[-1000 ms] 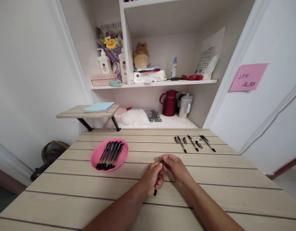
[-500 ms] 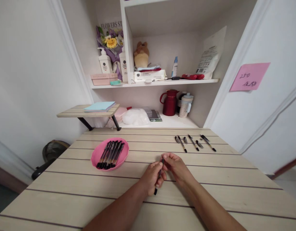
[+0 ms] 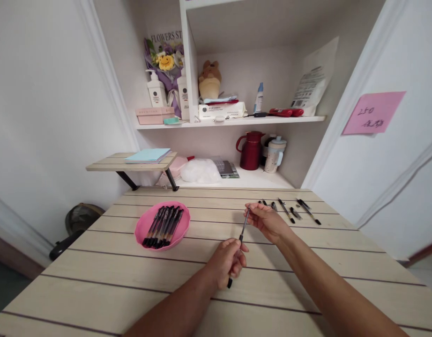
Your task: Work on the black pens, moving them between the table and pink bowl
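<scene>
My left hand (image 3: 227,262) is closed around a black pen barrel (image 3: 230,282), whose dark end sticks out below the fist. A thin pen refill (image 3: 244,228) rises from the barrel's upper end. Its far tip is pinched between the thumb and fingers of my right hand (image 3: 265,221). To the left stands a pink scalloped bowl (image 3: 185,232) with several black pens (image 3: 164,226) lying side by side in it. Beyond my right hand, pen parts (image 3: 286,210) lie on the table, partly hidden by that hand.
The slatted wooden table (image 3: 107,281) reaches back to a white shelf unit (image 3: 265,120). A small raised stand (image 3: 114,161) with blue paper (image 3: 147,155) is at the back left. A red jug (image 3: 250,150) and a pale cup (image 3: 275,155) stand in the lower shelf.
My right hand has moved up and away from my left, drawing the refill partly out of the pen barrel. The left hand keeps its hold. The view has shifted slightly.
</scene>
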The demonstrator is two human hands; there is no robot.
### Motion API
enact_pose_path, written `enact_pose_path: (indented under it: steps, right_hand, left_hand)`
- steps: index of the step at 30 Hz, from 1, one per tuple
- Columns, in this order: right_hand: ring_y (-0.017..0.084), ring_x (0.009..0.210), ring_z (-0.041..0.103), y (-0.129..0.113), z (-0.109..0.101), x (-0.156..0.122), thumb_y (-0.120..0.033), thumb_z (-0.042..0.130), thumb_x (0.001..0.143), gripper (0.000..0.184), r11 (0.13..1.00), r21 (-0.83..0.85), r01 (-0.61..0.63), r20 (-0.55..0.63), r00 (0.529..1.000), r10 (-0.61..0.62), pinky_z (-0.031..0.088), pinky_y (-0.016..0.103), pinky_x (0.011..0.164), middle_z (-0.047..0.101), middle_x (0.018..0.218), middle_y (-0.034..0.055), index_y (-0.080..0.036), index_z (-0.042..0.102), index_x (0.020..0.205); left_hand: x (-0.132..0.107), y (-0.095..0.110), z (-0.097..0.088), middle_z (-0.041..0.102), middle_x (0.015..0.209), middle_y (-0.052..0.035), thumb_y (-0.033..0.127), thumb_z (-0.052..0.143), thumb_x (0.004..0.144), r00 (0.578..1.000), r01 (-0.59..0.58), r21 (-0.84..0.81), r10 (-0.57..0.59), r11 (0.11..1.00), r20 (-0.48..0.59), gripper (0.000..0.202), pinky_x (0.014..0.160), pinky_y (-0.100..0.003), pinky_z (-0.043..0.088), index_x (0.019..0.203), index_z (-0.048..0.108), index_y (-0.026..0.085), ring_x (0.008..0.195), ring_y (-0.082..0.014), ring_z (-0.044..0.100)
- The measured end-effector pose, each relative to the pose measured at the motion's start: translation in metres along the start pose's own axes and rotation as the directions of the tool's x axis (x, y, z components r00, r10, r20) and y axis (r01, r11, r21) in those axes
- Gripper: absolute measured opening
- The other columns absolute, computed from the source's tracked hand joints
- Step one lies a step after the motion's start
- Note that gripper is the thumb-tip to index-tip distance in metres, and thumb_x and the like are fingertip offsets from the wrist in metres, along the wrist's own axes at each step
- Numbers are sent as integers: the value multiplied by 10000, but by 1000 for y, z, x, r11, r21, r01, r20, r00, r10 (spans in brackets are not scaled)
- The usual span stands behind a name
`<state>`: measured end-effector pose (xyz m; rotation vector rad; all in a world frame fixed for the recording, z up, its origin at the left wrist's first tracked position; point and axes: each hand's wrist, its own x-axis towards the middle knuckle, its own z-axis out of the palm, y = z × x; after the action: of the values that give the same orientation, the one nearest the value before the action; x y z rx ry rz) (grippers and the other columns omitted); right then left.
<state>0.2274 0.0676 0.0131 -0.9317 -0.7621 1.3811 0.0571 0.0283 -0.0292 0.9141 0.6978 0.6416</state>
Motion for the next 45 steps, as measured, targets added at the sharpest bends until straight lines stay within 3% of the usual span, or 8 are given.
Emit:
enact_pose_path:
  steps: [11,15,22,32,34,36,38,45]
  right_hand:
    - [87,522,519,29,17,-29,-399,734,562,314,963,-268,-34,44,998,47,431,253,593,613,614,2,-140,642,713]
    - [87,404,475,36,21,-38,-453,684,607,355,964,-260,-62,125,987,98,398,264,494,600,557,3,-137,637,764]
    - [113,428,493,39,28,-45,-428,687,614,363,971,-238,-23,175,982,66,404,274,516,556,471,-7,-115,647,796]
    - [113,561,546,44,29,-38,-388,717,577,297,987,-161,-13,7,1000,14,446,254,574,616,664,26,-148,622,724]
    - [137,645,583,45,24,-32,-403,658,637,289,965,-261,33,-45,998,-46,467,258,595,635,732,47,-157,610,781]
    - [142,670,599,44,13,-22,-385,548,727,262,837,-545,48,-101,987,-123,475,253,587,646,768,59,-157,595,848]
    - [140,625,598,40,-1,-9,-326,465,771,240,608,-794,7,-131,974,-182,467,244,554,647,722,55,-149,591,871]
    - [262,849,598,4,-38,37,-191,493,727,154,70,-989,-131,-145,953,-266,421,343,721,654,787,146,-129,632,702]
  left_hand:
    - [-1,-1,1,545,577,39,440,536,734,992,-124,-97,121,988,-39,386,336,-158,228,1015,439,193,337,-55,439]
    - [0,1,1,579,631,17,380,574,707,989,-140,-155,130,978,-70,387,356,-158,259,1020,436,197,407,-81,514]
    - [3,1,-1,528,574,47,451,591,688,981,-183,-156,171,971,-89,338,331,-166,200,851,472,181,331,-43,414]
    - [-1,5,1,494,573,55,324,534,677,990,-128,-173,117,976,-75,185,346,-175,182,731,418,190,329,-30,357]
    - [-2,5,1,494,583,53,315,535,672,991,-119,-187,107,975,-76,184,352,-174,180,739,417,191,338,-28,351]
    - [-2,5,0,492,591,51,309,540,665,992,-114,-198,100,974,-82,189,358,-172,179,749,418,192,350,-28,353]
    - [-1,5,0,487,592,50,305,543,659,992,-105,-205,89,973,-87,195,363,-172,174,759,422,190,358,-28,354]
    - [2,3,-2,486,593,50,314,551,654,996,-72,-203,61,977,-62,209,369,-177,155,769,429,190,365,-33,355]
